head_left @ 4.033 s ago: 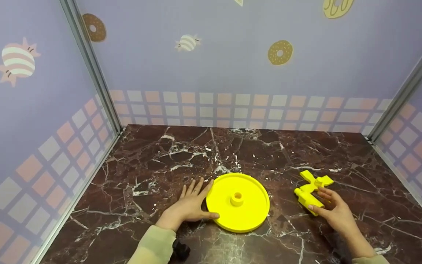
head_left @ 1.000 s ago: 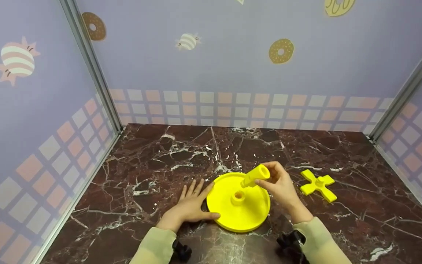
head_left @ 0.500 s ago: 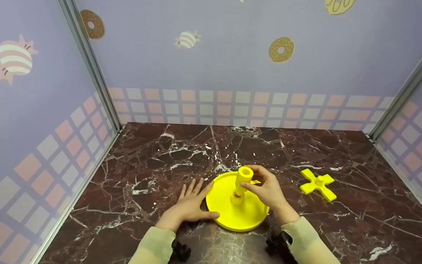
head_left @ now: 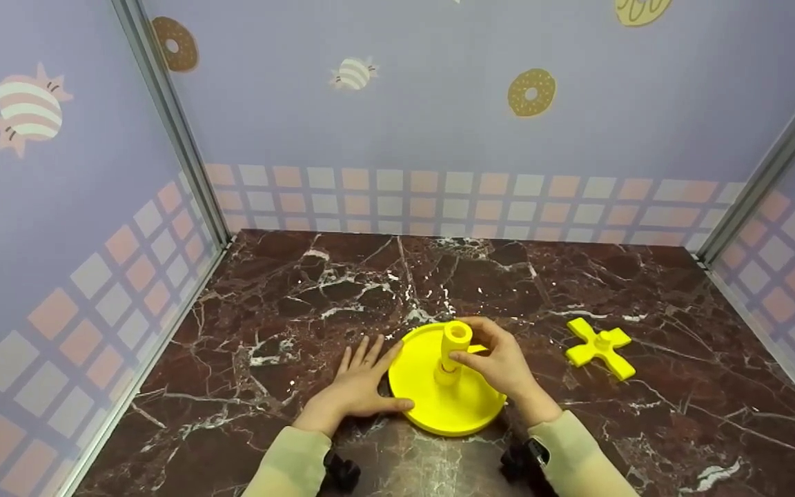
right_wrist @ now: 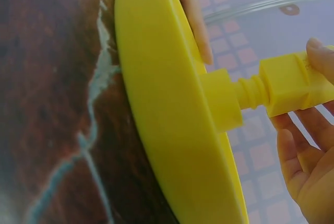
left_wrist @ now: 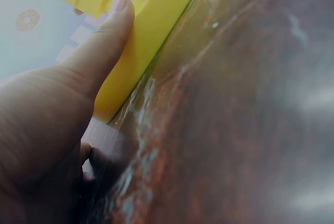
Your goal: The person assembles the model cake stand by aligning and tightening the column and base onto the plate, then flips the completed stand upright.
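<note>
A round yellow tray (head_left: 418, 407) with a raised rim lies on the table, a hollow socket (right_wrist: 222, 100) standing at its centre. My left hand (head_left: 356, 386) rests flat beside it, fingers spread, thumb on the rim. Between thumb and fingers, my right hand (head_left: 504, 362) grips a yellow threaded post (head_left: 455, 342) with a hole in its upper end. In the right wrist view, the threaded end enters the socket's mouth, with several thread turns still showing outside. The post stands nearly upright over the tray.
To the right on the dark marbled table (head_left: 287, 290) lies a yellow cross-shaped piece (head_left: 600, 347) with a stub at its middle. Patterned panels (head_left: 432, 124) enclose the back and both sides. White specks dot the table behind the tray.
My right hand has picked up the post from beside the cross piece, carried it left over the tray, turned it upright and lowered its threaded end into the socket. My left hand stays put.
</note>
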Available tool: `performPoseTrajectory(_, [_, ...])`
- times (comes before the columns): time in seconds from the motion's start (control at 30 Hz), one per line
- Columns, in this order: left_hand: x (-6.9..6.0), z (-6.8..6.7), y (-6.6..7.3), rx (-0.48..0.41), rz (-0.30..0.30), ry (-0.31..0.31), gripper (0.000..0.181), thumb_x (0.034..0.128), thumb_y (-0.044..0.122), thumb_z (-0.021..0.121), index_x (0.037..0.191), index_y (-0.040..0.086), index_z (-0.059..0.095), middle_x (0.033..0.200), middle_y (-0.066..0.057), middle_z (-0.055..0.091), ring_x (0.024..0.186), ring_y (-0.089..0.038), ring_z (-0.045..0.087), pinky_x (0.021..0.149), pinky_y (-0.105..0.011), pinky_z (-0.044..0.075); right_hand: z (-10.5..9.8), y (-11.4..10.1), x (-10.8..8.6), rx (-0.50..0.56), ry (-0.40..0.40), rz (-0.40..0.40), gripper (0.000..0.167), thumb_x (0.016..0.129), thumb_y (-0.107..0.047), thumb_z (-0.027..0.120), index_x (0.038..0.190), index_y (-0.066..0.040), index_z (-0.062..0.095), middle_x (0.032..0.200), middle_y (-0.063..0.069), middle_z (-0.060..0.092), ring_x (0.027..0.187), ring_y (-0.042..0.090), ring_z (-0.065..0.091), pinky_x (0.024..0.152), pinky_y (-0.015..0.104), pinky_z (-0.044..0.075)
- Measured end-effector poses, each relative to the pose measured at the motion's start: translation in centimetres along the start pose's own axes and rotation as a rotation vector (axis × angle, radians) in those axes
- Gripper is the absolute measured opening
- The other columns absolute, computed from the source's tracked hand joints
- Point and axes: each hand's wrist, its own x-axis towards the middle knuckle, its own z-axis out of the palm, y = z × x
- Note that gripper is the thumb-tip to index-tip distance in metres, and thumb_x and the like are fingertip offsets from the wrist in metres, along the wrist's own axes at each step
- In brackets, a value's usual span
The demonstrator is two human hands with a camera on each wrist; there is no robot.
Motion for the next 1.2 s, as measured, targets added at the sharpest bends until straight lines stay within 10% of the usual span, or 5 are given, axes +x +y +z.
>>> performPoseTrajectory(0.57, [0.1,0.0,-0.2,0.000,0.012,-0.003,0.112,0.0829,0.076,0.066,0.167,0.026,0.013,0.174,-0.018,0.003,0.161,-0.043,-0.003,0.129,-0.065,-0.003,0.4,0.4,-0.2,-0.023,-0.047,-0.032,0.049,0.081,0.000,0.083,0.127,0.003,0.064,0.116,0.021,0.074,0.100,0.004,0.068,0.088,0.027,0.060])
performPoseTrajectory(0.9, [0.1,0.1,-0.2,0.003,0.010,0.001,0.111,0.0835,0.076,0.066,0.167,0.026,0.013,0.174,-0.018,0.004,0.161,-0.044,-0.003,0.129,-0.064,-0.002,-0.5,0.3,-0.2,-0.044,-0.155,0.005,0.055,0.088,-0.006,0.081,0.138,-0.003,0.059,0.127,0.021,0.069,0.111,0.035,0.069,0.089,0.035,0.062])
performPoseTrajectory(1.2, [0.2,0.1,-0.2,-0.004,0.014,0.004,0.112,0.0828,0.075,0.067,0.167,0.026,0.014,0.174,-0.018,0.005,0.160,-0.045,-0.002,0.129,-0.065,-0.003,-0.2,0.4,-0.3,-0.079,-0.104,0.036,0.049,0.085,-0.010,0.084,0.127,-0.007,0.061,0.119,0.018,0.071,0.103,0.031,0.069,0.083,0.032,0.062])
